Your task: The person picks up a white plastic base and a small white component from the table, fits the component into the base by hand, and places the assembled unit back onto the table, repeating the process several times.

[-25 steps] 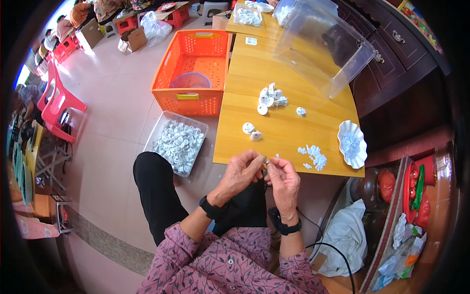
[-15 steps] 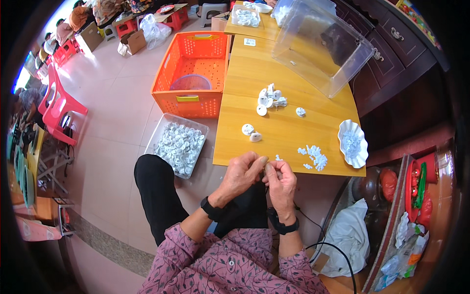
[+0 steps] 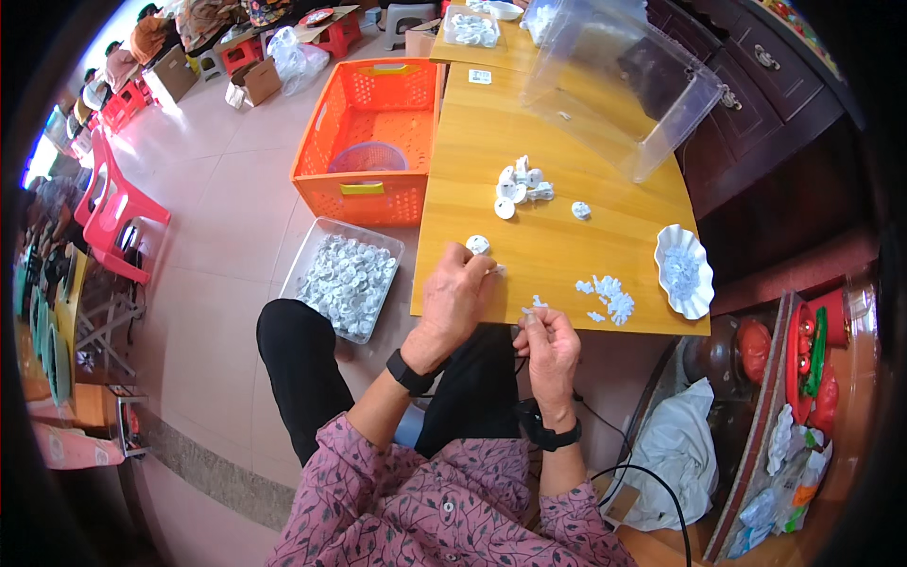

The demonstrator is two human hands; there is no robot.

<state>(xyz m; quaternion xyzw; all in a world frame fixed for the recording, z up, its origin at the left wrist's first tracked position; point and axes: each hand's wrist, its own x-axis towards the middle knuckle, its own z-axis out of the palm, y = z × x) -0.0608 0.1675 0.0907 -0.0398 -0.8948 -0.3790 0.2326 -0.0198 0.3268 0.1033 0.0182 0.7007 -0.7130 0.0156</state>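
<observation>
My left hand (image 3: pixel 453 295) is over the front left of the yellow wooden table, its fingers closed round a small round white plastic piece (image 3: pixel 498 270) that they mostly cover. Just beyond the fingertips lies another round white piece (image 3: pixel 478 245). At the table's front edge my right hand (image 3: pixel 549 348) is held in a pinch; what is between thumb and finger is too small to make out. Right by its fingertips is a tiny pale plastic part (image 3: pixel 538 301). More of these pale parts (image 3: pixel 612 300) lie loose to its right.
Farther back are a cluster of white pieces (image 3: pixel 517 189) and a single one (image 3: pixel 581 210). A wavy white dish (image 3: pixel 700 304) of pale parts stands right, a clear plastic bin (image 3: pixel 652 156) behind. On the floor left are a full clear tub (image 3: pixel 376 317) and an orange crate (image 3: pixel 364 210).
My hands were together at the table's front edge. The left has moved forward onto a round white piece; the right has shifted slightly right and down, still pinched.
</observation>
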